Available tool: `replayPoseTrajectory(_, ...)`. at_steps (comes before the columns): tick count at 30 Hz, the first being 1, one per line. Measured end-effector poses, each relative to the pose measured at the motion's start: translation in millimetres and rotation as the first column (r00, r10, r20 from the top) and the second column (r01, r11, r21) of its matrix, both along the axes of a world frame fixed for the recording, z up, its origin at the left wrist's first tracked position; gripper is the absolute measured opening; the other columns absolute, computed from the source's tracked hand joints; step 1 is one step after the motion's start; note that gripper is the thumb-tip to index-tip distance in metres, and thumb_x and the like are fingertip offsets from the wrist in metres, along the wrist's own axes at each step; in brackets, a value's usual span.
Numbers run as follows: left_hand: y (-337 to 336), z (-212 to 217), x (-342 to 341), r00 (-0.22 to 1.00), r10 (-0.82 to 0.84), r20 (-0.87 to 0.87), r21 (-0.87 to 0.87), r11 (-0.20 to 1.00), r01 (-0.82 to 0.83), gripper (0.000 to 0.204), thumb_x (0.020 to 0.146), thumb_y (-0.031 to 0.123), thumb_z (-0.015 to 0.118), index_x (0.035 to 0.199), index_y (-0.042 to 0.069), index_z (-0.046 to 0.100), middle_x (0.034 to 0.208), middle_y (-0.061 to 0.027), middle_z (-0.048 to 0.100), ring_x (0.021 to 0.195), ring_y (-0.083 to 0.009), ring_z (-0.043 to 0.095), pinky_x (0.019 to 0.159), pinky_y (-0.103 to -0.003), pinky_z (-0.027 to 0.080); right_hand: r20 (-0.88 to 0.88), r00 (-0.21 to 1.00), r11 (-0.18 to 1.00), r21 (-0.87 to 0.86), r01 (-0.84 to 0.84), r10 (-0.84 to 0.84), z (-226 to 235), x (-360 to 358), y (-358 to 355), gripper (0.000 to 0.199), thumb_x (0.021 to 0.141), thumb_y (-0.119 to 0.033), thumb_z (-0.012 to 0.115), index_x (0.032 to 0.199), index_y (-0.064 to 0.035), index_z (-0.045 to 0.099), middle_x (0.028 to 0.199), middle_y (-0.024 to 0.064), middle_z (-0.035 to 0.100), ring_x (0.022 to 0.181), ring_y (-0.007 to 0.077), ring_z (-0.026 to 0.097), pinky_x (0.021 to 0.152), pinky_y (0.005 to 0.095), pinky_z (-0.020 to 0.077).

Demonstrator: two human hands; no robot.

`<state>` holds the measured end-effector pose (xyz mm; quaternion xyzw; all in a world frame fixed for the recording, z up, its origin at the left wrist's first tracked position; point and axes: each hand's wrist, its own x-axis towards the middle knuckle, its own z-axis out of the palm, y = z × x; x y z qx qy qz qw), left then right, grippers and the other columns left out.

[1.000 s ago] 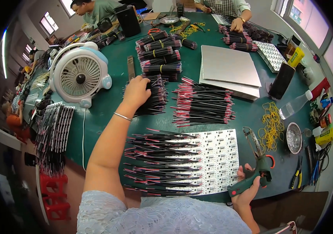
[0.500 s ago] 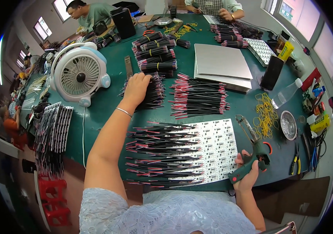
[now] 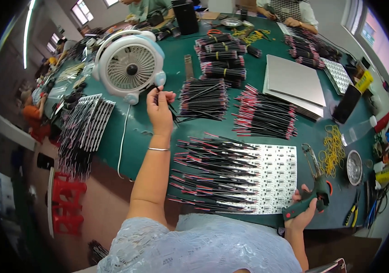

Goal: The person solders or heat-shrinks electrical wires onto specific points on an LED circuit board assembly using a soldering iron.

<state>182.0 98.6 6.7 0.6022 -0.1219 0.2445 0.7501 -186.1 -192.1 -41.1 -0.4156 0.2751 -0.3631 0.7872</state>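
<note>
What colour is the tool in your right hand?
Dark green with red bits, the tool in the right hand; head view.

Lighting: bright, even daylight. Sources: windows [image 3: 81, 10] at upper left and along the right edge, both washed out; one ceiling strip light [image 3: 27, 32] glaring at upper left. Shadows: soft and short on the green table [image 3: 135, 132]. Distortion: strong fisheye, straight table edges bowed, black vignette around the rim. Focus: centre sharp; lower-left floor dim and smeared; far corners soft.
</note>
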Motion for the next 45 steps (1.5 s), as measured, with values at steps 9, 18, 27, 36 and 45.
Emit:
replayPoseTrajectory(9, -5, -27, 4, 0.99, -0.078, -0.118, 0.009, 0.997, 0.079, 0.014, 0.101, 0.015, 0.05, 0.108, 0.003, 0.051, 0.082, -0.0049, 0.064, 0.073, -0.0118, 0.058, 0.075, -0.028, 0.048, 0.013, 1.0, 0.999, 0.02, -0.027, 0.026, -2, 0, 0, 0.047, 0.1, -0.039, 0.039, 0.129, -0.0025, 0.044, 0.121, 0.0166, 0.059, 0.085, 0.0195, 0.06, 0.088, 0.0375, 0.0464)
replayPoseTrajectory(18, -92, 116, -56, 0.931, -0.354, 0.09, 0.818, 0.559, 0.133, 0.031, 0.098, 0.005, 0.048, 0.128, 0.004, 0.054, 0.083, -0.0046, 0.063, 0.057, -0.0049, 0.05, 0.053, -0.017, 0.041, 0.003, 0.999, 0.999, 0.019, -0.035, 0.035, 15, 0, -6, 0.046, 0.1, -0.038, 0.041, 0.131, -0.0044, 0.041, 0.123, 0.0187, 0.057, 0.077, 0.0219, 0.063, 0.078, 0.0379, 0.0518)
replayPoseTrajectory(27, -154, 47, -94, 0.681, -0.732, 0.004, 0.992, 0.091, 0.091, 0.031, 0.075, 0.011, 0.062, 0.106, 0.01, 0.067, 0.082, -0.0023, 0.054, 0.069, -0.019, 0.057, 0.055, -0.031, 0.047, -0.596, 0.798, 0.514, -0.657, -0.551, 0.093, 96, -35, -111, 0.072, 0.088, -0.056, 0.057, 0.13, 0.0014, 0.046, 0.117, 0.0156, 0.062, 0.062, 0.018, 0.063, 0.06, 0.029, 0.0519)
replayPoseTrajectory(36, -141, 6, -100, 0.744, -0.663, -0.079, 0.981, 0.083, 0.177, 0.027, 0.071, 0.007, 0.067, 0.097, 0.012, 0.071, 0.078, -0.0027, 0.058, 0.066, -0.0195, 0.058, 0.053, -0.031, 0.046, -0.434, 0.733, 0.832, 0.078, -0.548, 0.524, 69, 15, -41, 0.081, 0.081, -0.053, 0.068, 0.135, 0.0024, 0.042, 0.125, 0.0144, 0.058, 0.068, 0.0216, 0.065, 0.061, 0.0319, 0.0533)
replayPoseTrajectory(45, -137, 2, -100, 0.756, -0.649, -0.087, 0.987, 0.048, 0.155, 0.03, 0.069, 0.005, 0.066, 0.098, 0.01, 0.07, 0.081, -0.0032, 0.055, 0.068, -0.0194, 0.057, 0.054, -0.031, 0.046, -0.725, 0.666, 0.221, -0.63, -0.744, 0.175, 59, 33, -38, 0.027, 0.076, -0.01, 0.067, 0.103, -0.006, 0.069, 0.089, 0.0064, 0.069, 0.078, 0.0219, 0.065, 0.075, 0.0326, 0.0505)
